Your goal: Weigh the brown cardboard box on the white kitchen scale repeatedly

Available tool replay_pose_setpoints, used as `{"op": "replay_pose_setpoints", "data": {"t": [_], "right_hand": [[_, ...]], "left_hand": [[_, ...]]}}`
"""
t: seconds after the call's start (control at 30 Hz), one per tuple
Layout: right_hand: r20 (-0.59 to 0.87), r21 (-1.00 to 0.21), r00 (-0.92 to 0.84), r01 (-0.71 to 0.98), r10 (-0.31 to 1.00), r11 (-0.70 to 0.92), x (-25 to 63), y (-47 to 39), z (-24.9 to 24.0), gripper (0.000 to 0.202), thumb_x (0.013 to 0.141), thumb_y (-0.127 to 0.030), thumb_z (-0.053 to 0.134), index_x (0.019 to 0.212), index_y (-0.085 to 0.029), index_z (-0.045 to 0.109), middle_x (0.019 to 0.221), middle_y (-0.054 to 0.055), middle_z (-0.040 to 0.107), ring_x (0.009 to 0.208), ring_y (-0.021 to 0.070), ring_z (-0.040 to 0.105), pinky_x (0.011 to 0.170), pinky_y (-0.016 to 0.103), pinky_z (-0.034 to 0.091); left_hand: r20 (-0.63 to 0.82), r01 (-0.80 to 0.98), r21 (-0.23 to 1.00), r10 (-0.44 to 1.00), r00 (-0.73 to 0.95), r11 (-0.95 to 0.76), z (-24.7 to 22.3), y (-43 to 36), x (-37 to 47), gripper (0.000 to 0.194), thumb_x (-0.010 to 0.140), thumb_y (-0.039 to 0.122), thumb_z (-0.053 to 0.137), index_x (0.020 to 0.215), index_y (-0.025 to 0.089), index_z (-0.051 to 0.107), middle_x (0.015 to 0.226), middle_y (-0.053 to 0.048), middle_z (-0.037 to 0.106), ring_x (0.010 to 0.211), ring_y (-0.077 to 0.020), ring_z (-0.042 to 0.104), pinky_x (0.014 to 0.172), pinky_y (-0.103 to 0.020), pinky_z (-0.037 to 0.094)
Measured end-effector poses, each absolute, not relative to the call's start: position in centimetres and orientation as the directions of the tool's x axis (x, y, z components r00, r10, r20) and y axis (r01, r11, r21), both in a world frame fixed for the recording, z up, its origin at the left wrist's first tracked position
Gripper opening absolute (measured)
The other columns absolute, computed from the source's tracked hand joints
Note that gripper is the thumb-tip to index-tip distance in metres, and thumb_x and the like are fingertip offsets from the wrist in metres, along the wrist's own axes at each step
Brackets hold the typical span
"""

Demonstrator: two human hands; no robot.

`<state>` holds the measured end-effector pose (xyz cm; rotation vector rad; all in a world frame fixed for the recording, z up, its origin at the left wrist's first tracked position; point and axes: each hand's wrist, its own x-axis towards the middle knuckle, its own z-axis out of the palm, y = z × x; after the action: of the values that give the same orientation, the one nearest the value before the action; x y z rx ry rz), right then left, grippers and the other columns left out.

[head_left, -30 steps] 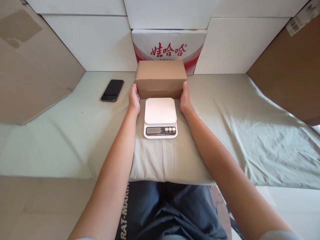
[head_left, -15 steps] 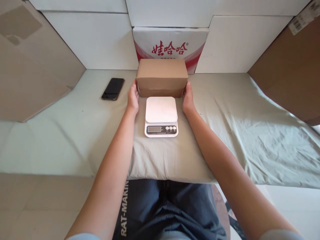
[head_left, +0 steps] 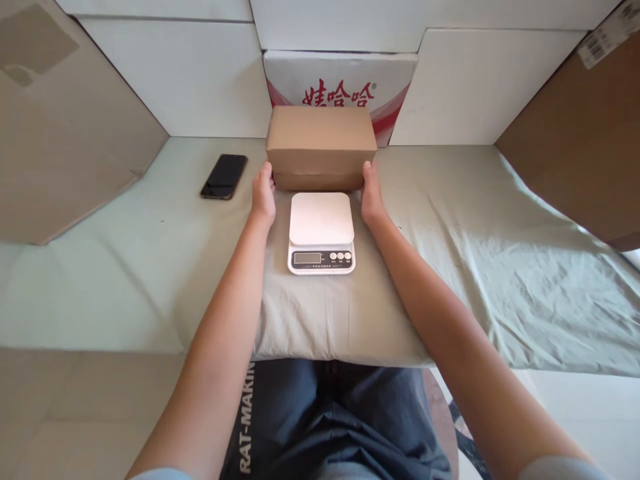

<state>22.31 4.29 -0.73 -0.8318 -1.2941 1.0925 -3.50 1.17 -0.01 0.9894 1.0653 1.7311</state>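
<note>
A closed brown cardboard box point(head_left: 321, 150) is held between my two hands, just behind a white kitchen scale point(head_left: 321, 220). My left hand point(head_left: 263, 195) grips the box's left end, its fingers partly hidden. At the right end, my right hand point(head_left: 371, 193) presses with the thumb on the front corner; its other fingers are out of sight. The scale has nothing on its plate, and its display looks blank.
A black phone point(head_left: 225, 177) lies left of the box on the green cloth point(head_left: 450, 267). Behind stands a white and red carton point(head_left: 340, 70). Large brown cartons flank the left point(head_left: 75, 133) and right point(head_left: 575, 147) sides.
The brown box has risen slightly and covers more of the red lettering behind it. Both hands have moved with it, and the right thumb now shows on its front.
</note>
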Motion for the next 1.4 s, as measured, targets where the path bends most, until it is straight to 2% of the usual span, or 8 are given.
{"op": "replay_pose_setpoints", "data": {"t": [0.17,0.3,0.4,0.47,0.7,1.0,1.13,1.4], "right_hand": [[0.483,-0.873,-0.015,-0.086,0.875,0.480,22.3,1.7,4.4,0.083,0.090,-0.094,0.058,0.155,-0.043,0.057,0.169,-0.006,0.062,0.176,0.0257,0.036,0.151,0.051,0.030],[0.534,-0.846,-0.020,0.005,0.846,0.534,23.7,-2.3,7.7,0.071,0.094,-0.089,0.057,0.152,-0.048,0.062,0.167,-0.005,0.061,0.181,0.0326,0.024,0.150,0.058,0.029],[0.550,-0.834,-0.076,-0.003,0.832,0.552,24.8,-5.9,7.2,0.081,0.092,-0.091,0.058,0.160,-0.047,0.054,0.174,-0.006,0.055,0.181,0.0346,0.025,0.151,0.059,0.026],[0.555,-0.831,-0.101,-0.017,0.826,0.556,25.4,-7.9,5.5,0.091,0.089,-0.093,0.059,0.165,-0.044,0.047,0.178,-0.004,0.052,0.180,0.0361,0.028,0.150,0.061,0.030],[0.517,-0.856,-0.116,-0.089,0.848,0.509,25.8,-10.5,1.6,0.076,0.098,-0.080,0.057,0.164,-0.045,0.046,0.175,-0.001,0.057,0.174,0.0335,0.040,0.143,0.061,0.042],[0.515,-0.855,-0.095,-0.119,0.852,0.504,25.5,-10.8,1.2,0.074,0.098,-0.078,0.057,0.162,-0.041,0.049,0.171,0.003,0.060,0.169,0.0339,0.046,0.140,0.060,0.044],[0.520,-0.852,-0.095,-0.133,0.849,0.506,25.5,-10.7,0.8,0.071,0.099,-0.076,0.056,0.161,-0.041,0.050,0.171,0.004,0.060,0.163,0.0341,0.053,0.143,0.061,0.040],[0.472,-0.879,-0.076,-0.113,0.878,0.463,25.3,-10.9,0.3,0.077,0.098,-0.078,0.056,0.164,-0.040,0.045,0.179,0.002,0.051,0.178,0.0311,0.029,0.149,0.059,0.029]], "left_hand": [[0.328,-0.163,0.905,0.886,-0.327,-0.394,2.3,-0.6,-4.2,0.071,0.092,0.088,0.069,0.119,0.023,0.081,0.148,-0.012,0.077,0.166,-0.0381,0.051,0.140,-0.054,0.040],[0.363,-0.131,0.905,0.894,-0.264,-0.406,4.5,-5.1,-3.7,0.083,0.080,0.099,0.070,0.123,0.030,0.084,0.148,-0.008,0.078,0.164,-0.0423,0.051,0.138,-0.058,0.042],[0.367,-0.085,0.913,0.895,-0.255,-0.399,4.8,-9.5,-2.9,0.094,0.084,0.101,0.062,0.136,0.026,0.082,0.152,-0.013,0.076,0.163,-0.0473,0.051,0.138,-0.064,0.038],[0.370,-0.066,0.916,0.896,-0.244,-0.396,4.3,-12.1,-2.5,0.091,0.089,0.098,0.058,0.141,0.026,0.081,0.155,-0.013,0.074,0.164,-0.0460,0.051,0.138,-0.062,0.038],[0.334,-0.047,0.931,0.898,-0.286,-0.362,1.4,-15.2,-1.7,0.083,0.093,0.094,0.056,0.137,0.030,0.083,0.150,-0.012,0.078,0.155,-0.0423,0.061,0.133,-0.062,0.044],[0.278,-0.060,0.946,0.893,-0.352,-0.318,0.7,-15.0,-1.6,0.093,0.088,0.099,0.056,0.133,0.022,0.084,0.147,-0.020,0.078,0.152,-0.0468,0.063,0.131,-0.067,0.043],[0.267,-0.078,0.947,0.899,-0.347,-0.311,0.5,-14.9,-1.6,0.093,0.088,0.098,0.058,0.133,0.021,0.084,0.146,-0.019,0.078,0.152,-0.0441,0.064,0.132,-0.061,0.045],[0.256,-0.066,0.949,0.877,-0.407,-0.308,0.6,-14.9,-1.4,0.092,0.085,0.099,0.061,0.124,0.019,0.086,0.142,-0.020,0.080,0.145,-0.0450,0.069,0.127,-0.063,0.049]]}}
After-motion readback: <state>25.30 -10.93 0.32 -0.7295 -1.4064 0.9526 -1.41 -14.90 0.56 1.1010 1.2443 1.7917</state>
